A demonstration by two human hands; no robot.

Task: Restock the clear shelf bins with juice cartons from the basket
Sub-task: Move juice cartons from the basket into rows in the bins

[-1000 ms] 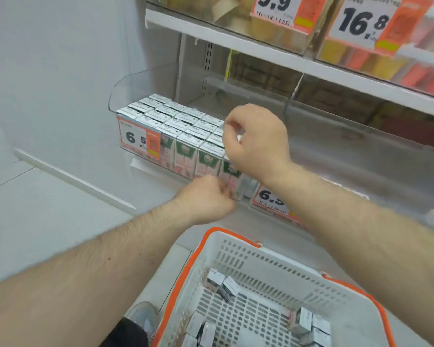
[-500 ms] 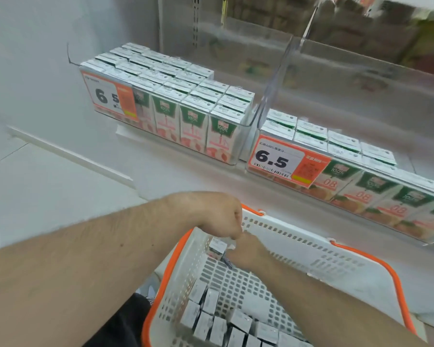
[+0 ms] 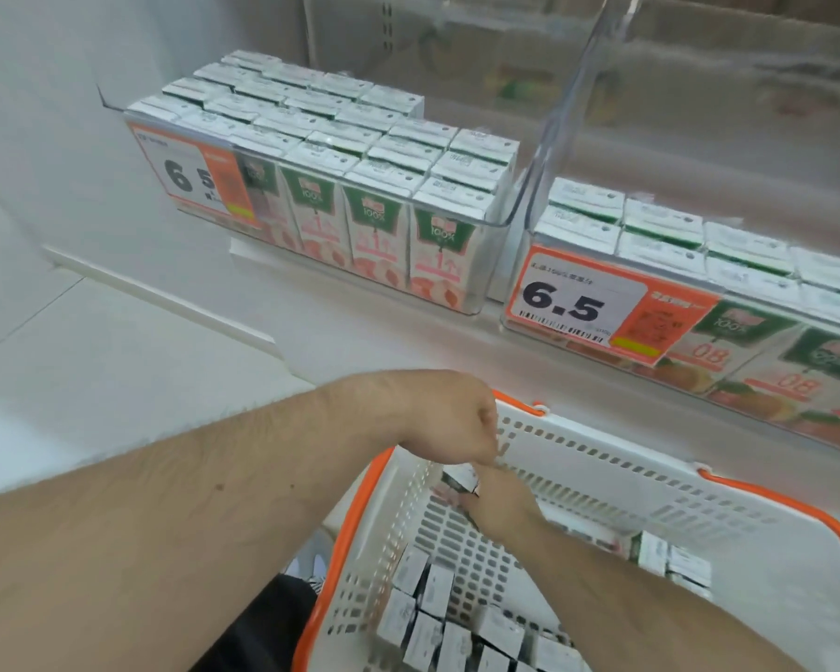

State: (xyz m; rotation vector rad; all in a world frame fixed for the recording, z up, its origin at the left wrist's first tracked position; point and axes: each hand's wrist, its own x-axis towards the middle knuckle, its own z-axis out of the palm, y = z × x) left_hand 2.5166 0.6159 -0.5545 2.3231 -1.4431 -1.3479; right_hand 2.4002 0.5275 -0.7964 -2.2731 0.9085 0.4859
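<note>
A white shelf (image 3: pixel 408 332) carries two clear bins: the left bin (image 3: pixel 498 220) is packed with upright juice cartons (image 3: pixel 374 235), the right bin (image 3: pixel 520 327) holds more behind a 6.5 price tag (image 3: pixel 583 310). Below, a white basket (image 3: pixel 602 468) with an orange rim holds loose cartons (image 3: pixel 432 618) along its floor. Both hands meet inside its near-left corner. The left hand (image 3: pixel 449 424) and the right hand (image 3: pixel 498 502) both have curled fingers closing on one small carton (image 3: pixel 464 477), which sits between them, just under the left knuckles.
</note>
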